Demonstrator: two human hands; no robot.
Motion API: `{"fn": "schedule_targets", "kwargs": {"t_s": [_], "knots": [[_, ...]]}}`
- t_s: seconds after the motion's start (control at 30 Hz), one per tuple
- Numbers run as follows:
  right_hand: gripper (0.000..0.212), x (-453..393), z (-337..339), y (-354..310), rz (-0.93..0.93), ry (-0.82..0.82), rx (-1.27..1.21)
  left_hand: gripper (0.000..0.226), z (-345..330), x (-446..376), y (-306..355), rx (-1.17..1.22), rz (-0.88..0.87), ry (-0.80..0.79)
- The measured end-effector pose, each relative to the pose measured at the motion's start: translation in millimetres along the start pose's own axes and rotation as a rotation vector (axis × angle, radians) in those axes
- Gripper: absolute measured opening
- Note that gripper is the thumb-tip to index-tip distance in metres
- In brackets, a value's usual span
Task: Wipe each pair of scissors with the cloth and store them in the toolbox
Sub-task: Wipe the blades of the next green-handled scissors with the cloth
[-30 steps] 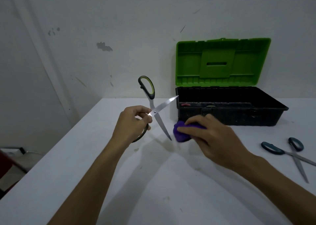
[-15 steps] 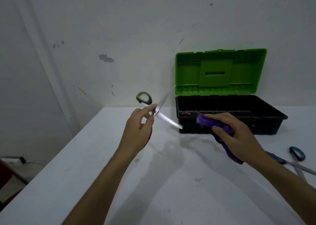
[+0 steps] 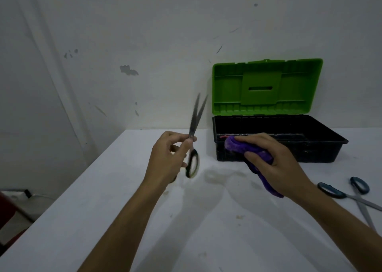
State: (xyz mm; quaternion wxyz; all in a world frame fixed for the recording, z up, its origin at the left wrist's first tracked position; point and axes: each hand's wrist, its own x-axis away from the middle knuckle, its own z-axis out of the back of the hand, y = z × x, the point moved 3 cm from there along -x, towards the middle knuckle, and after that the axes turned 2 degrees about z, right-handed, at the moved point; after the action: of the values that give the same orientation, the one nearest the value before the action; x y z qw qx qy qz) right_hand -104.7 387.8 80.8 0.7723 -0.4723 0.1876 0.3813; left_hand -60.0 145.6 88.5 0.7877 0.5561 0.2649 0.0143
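The scissors point(image 3: 195, 127) I hold have dull grey metal blades and a smooth plastic handle. My cloth point(image 3: 244, 148) is purple, fuzzy microfibre by its look. The toolbox point(image 3: 277, 145) is matt black plastic (its green lid point(image 3: 266, 86) slightly glossier). The table point(image 3: 186, 220) is matt white, faintly stained.

Under me lies a white worktop point(image 3: 186, 230), its surface marked with faint smudges and small crumbs. Behind it I see a pale wall point(image 3: 144, 33) with chipped paint spots and scratches. At my far left, below the worktop's edge, a red object point(image 3: 8, 205) shows, beside a pale cable point(image 3: 39, 196).
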Motion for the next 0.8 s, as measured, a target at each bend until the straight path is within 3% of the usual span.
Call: {"fn": "schedule_targets", "kwargs": {"t_s": [0.17, 0.33, 0.53, 0.6, 0.67, 0.8], "knots": [[0.040, -2.7, -5.4, -9.3, 0.018, 0.015, -0.037, 0.026, -12.0, 9.1, -1.7, 0.328, 0.221, -0.165], [0.039, -8.2, -11.2, -15.7, 0.042, 0.034, -0.059, 0.021, -23.3, 17.0, -1.0, 0.579, 0.363, -0.245], [0.040, -10.3, -12.9, -16.3, 0.030, 0.046, -0.067, 0.013, -20.1, 23.0, -6.5, 0.492, 0.495, -0.295], [0.040, -11.3, -12.9, -17.8, 0.046, 0.057, -0.042, 0.025, -18.2, 23.7, -12.5, 0.406, 0.524, -0.305], [0.041, -14.1, -13.6, -19.8, 0.073, 0.067, 0.005, 0.033, -16.1, 24.1, -15.6, 0.380, 0.520, -0.345], [0.038, -23.2, -17.7, -26.0, 0.102, 0.110, -0.008, 0.022, -13.8, 27.2, -18.3, 0.358, 0.463, -0.399]]}}
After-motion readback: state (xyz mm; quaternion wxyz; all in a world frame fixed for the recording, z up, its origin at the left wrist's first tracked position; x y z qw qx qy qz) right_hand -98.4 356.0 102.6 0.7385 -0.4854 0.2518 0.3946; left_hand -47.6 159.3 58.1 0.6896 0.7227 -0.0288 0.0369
